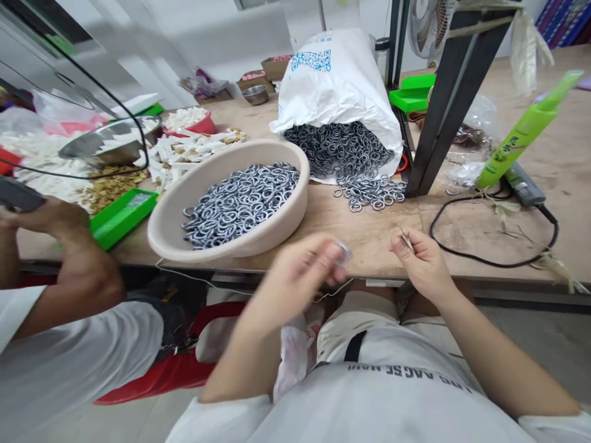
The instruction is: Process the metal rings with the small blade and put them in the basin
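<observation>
My left hand (307, 267), somewhat blurred, pinches a small silvery ring (343, 251) above the table edge. To its right my right hand (425, 261) is closed on a thin, pointed metal piece (406, 240); most of it is hidden in the fingers. A beige basin (159, 237) full of grey metal rings (244, 203) stands left of my left hand. Beyond my hands a white sack (332, 80) lies on its side with its mouth toward me. More rings (369, 191) spill from it onto the wooden table (332, 212).
A dark metal post (455, 104) rises right of the sack. A green tube (521, 135) and a black cable (489, 263) lie farther right. A co-worker's arm (69, 271) is at the left, near a green tray (122, 218) and white pieces (184, 154).
</observation>
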`<state>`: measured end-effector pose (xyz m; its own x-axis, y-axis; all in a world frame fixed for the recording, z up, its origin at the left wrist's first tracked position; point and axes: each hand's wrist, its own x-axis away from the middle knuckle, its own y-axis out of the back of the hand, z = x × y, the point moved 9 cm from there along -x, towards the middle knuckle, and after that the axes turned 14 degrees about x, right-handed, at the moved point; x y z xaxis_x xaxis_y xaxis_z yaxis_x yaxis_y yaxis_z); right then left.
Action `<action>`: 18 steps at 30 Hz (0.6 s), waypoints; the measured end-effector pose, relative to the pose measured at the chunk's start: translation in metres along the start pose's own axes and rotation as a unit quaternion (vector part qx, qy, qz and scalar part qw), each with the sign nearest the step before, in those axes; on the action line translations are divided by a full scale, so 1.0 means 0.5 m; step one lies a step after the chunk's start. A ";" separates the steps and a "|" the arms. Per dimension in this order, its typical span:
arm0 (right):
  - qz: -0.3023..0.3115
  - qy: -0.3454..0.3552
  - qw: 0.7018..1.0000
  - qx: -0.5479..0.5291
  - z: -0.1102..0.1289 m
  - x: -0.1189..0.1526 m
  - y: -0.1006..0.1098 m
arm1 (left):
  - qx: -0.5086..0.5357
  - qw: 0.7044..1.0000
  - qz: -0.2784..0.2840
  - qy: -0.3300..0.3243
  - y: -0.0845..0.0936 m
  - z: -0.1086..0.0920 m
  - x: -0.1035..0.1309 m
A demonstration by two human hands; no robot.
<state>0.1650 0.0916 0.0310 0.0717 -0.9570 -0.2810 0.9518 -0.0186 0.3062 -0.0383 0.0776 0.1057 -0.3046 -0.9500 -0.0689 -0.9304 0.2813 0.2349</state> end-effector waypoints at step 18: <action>-0.058 -0.030 0.995 0.075 -0.103 0.006 0.030 | -0.481 0.877 -0.013 0.017 -0.001 0.201 -0.368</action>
<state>0.1950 0.1031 -0.0119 -0.0588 -0.9614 -0.2687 0.8973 -0.1689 0.4079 -0.0023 0.2659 0.0206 -0.2643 -0.9624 -0.0619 -0.3305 0.0301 0.9433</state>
